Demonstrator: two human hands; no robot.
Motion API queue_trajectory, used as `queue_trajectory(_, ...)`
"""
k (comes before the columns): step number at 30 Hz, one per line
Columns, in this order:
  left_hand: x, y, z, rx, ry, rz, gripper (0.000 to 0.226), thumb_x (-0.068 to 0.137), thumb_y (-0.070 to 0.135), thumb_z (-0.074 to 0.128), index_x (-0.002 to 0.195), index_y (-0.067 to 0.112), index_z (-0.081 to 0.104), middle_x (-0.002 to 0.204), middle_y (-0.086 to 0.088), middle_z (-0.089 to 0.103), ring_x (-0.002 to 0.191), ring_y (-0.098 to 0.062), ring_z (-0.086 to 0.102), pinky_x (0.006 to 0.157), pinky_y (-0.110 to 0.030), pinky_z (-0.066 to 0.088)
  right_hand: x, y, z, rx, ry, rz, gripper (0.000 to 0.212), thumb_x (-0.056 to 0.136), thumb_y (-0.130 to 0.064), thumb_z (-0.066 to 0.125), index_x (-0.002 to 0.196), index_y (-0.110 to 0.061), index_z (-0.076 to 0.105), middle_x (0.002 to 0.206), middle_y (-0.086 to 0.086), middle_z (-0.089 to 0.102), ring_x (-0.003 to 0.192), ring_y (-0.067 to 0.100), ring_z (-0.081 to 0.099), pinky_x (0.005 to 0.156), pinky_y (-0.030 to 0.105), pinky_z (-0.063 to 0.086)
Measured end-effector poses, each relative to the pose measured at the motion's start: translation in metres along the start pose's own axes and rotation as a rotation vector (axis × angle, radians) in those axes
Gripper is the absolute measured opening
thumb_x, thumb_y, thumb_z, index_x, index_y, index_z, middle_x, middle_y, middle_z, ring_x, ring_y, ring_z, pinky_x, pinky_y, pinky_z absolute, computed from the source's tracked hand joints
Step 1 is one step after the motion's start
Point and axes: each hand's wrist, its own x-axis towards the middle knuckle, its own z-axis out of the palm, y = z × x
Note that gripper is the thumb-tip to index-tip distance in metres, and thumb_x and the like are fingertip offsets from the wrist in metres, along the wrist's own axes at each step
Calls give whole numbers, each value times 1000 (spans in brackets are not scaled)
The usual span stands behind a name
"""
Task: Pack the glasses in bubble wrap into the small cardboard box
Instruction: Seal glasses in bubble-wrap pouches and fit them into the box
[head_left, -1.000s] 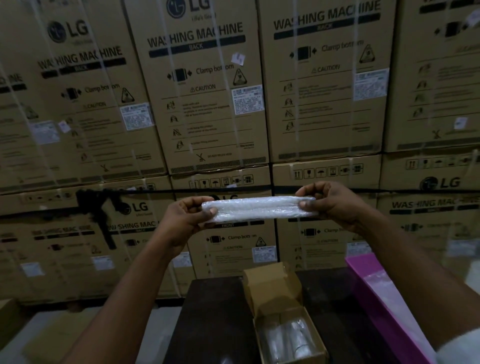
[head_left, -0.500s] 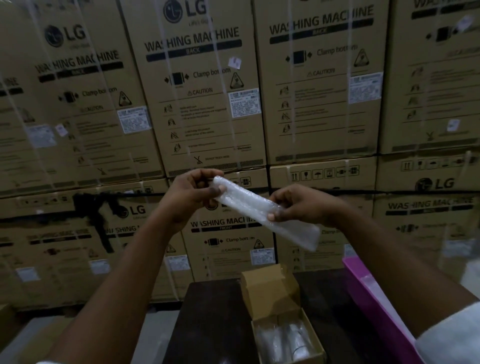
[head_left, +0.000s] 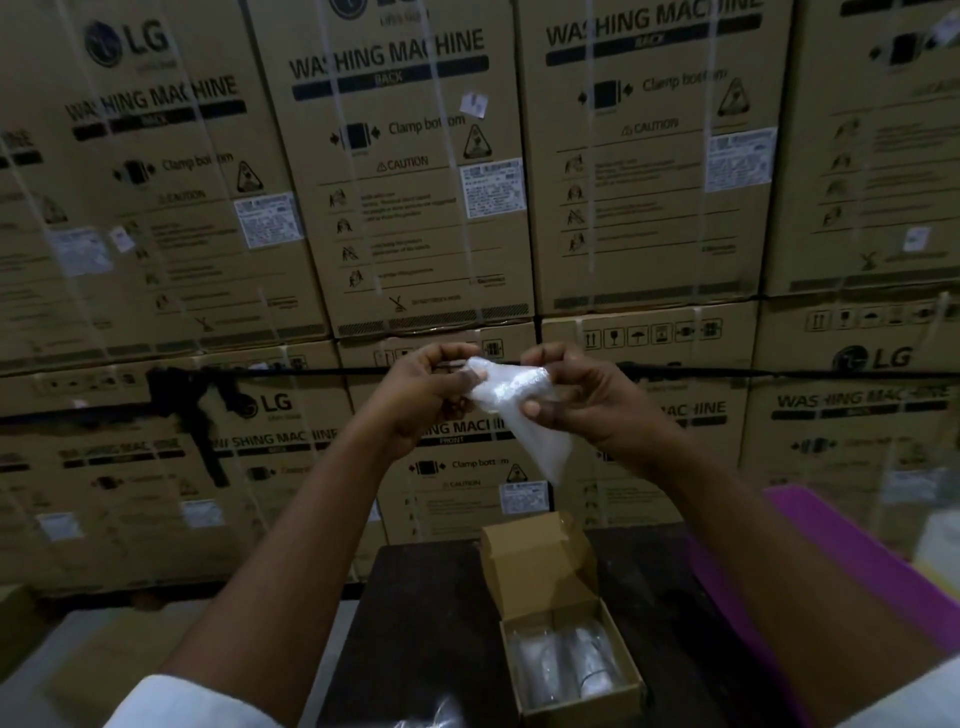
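Observation:
Both my hands are raised at chest height over the table, holding a folded strip of bubble wrap (head_left: 511, 402). My left hand (head_left: 423, 392) pinches its upper end, and my right hand (head_left: 582, 400) grips it close beside, thumb pressed on the front. The free end hangs down to the right. Below, the small cardboard box (head_left: 563, 616) stands open on the dark table (head_left: 415, 623), its lid flap raised at the back. Two glasses in bubble wrap (head_left: 566, 662) lie side by side inside it.
A purple box (head_left: 841, 561) lies along the table's right side. Another bit of plastic wrap (head_left: 426, 717) shows at the table's near edge. Stacked washing machine cartons (head_left: 415, 182) form a wall behind the table. Pale floor lies to the left.
The bubble wrap was stretched level between my hands; now my hands have come close together and the strip is folded, its free end hanging down.

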Motion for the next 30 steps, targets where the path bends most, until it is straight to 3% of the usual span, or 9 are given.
queue_trajectory(3,-2,-12,7,-13,-90,-84,30,89,5,61,117,14,61,111,-13,66,77,-17,63,65,-27,52,5,5,3,-69,53,-89,24,75,-29,72,99,-26,71,142,-13,44,132,10,41,97,36,48)
queue_trajectory(6,-6,-22,15,-105,-172,-132,30,92,8,57,121,14,58,97,-11,65,63,-13,57,58,-25,47,6,7,7,89,57,-88,37,77,-32,71,110,-15,66,116,2,66,108,20,62,82,34,54)
queue_trajectory(9,-12,-29,24,-175,-154,-125,22,95,11,52,117,12,57,90,-8,66,60,-12,59,63,-28,50,6,8,15,134,166,-83,35,73,-34,66,101,-13,65,94,-1,71,89,15,68,70,26,55)
queue_trajectory(13,-23,-46,38,-108,-121,26,42,98,44,43,117,13,61,113,-17,67,99,-29,66,91,-42,50,11,14,20,171,343,-86,14,86,-19,61,99,-18,65,91,-3,70,86,12,70,68,28,59)
queue_trajectory(16,-30,-48,49,-144,-77,164,63,85,61,54,126,13,57,118,-12,66,110,-26,64,94,-40,52,15,15,21,177,421,-78,14,89,-13,61,101,-20,64,93,0,70,86,13,70,69,32,60)
queue_trajectory(18,-29,-48,54,-62,-14,186,64,80,43,73,132,15,49,121,-8,64,108,-19,66,89,-38,56,17,18,22,131,430,-69,14,89,-18,61,103,-21,63,98,4,70,89,17,70,72,36,60)
queue_trajectory(21,-27,-51,57,-4,100,189,37,87,15,69,122,16,56,112,-7,68,97,-14,70,79,-30,58,16,19,19,59,415,-47,17,90,-22,61,106,-17,63,101,6,69,93,19,70,73,36,60)
queue_trajectory(25,-31,-57,53,-97,100,152,18,87,11,68,104,12,63,100,-9,72,89,-19,71,71,-25,57,12,14,0,65,436,-21,24,86,-15,64,105,0,62,103,9,65,95,19,66,76,31,59)
queue_trajectory(30,-32,-58,50,-96,129,160,13,86,10,69,98,12,64,94,-6,73,86,-19,71,74,-30,59,10,14,-11,130,432,51,10,84,-14,66,84,-10,58,98,8,66,92,22,69,79,35,58)
